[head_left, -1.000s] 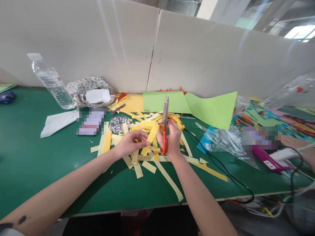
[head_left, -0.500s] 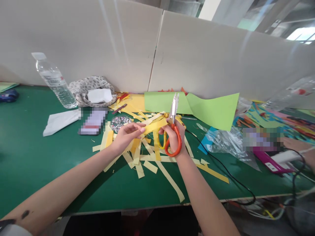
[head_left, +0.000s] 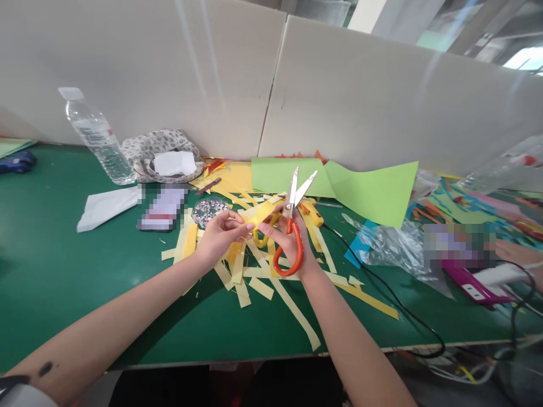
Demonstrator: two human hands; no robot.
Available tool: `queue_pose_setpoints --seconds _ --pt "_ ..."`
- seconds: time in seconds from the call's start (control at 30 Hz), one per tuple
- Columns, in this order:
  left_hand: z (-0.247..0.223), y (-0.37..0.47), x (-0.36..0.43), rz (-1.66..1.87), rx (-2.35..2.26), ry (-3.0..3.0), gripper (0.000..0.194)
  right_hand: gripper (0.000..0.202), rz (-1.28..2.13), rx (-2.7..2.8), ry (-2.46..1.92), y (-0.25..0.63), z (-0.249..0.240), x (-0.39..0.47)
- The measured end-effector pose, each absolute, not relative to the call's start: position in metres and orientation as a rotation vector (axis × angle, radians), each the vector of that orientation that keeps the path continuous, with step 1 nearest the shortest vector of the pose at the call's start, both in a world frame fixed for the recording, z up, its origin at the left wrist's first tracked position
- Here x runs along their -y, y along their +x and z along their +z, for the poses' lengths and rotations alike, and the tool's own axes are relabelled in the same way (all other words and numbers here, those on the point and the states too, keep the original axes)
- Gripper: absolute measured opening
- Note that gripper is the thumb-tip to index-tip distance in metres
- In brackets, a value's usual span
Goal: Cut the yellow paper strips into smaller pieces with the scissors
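My left hand pinches a yellow paper strip between thumb and fingers. In my right hand are scissors with one orange and one yellow handle; their blades point away from me and stand apart. My right thumb and finger also meet the yellow strip, close to my left fingertips. Below both hands lies a loose heap of pale and deeper yellow paper strips. A clear round case of small beads or gems sits just beyond my left hand. Past my right hand rests a yellow tool with a black cord.
Green sheets lean at the low wall. At the left stand a water bottle, a spotted pouch, a tissue and a phone. To the right are a plastic bag, a pink power strip and another person's hand.
The scissors' blades have spread apart from nearly closed. My right hand has shifted left, bringing its thumb onto the yellow strip close to my left fingers. The view has moved slightly.
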State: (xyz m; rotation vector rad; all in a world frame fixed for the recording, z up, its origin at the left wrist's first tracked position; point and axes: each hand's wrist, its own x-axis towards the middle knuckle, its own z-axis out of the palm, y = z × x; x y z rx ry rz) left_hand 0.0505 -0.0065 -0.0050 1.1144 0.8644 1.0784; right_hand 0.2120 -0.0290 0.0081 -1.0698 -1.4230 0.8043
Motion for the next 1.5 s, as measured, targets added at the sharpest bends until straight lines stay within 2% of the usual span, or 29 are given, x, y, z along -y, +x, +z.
queue_pose_setpoints --seconds 0.2,0.43,0.8,1.1,1.5 --pt "-0.009 0.053 0.012 1.053 -0.864 1.179 0.029 0.024 0.67 1.37 -1.187 0.21 0.006 0.026" --pt "-0.007 0.054 0.013 1.031 -0.858 1.178 0.031 0.033 0.797 1.28 -1.159 0.208 0.006 0.026" --pt "-0.015 0.054 0.011 0.966 -0.799 1.239 0.037 0.033 0.621 1.222 -1.211 0.215 0.003 0.021" --pt "-0.012 0.053 0.01 0.877 -0.871 1.257 0.019 0.032 0.62 1.223 -1.21 0.214 0.001 0.021" --pt "-0.011 0.052 0.01 0.854 -0.896 1.229 0.023 0.03 0.694 1.264 -1.192 0.208 0.006 0.026"
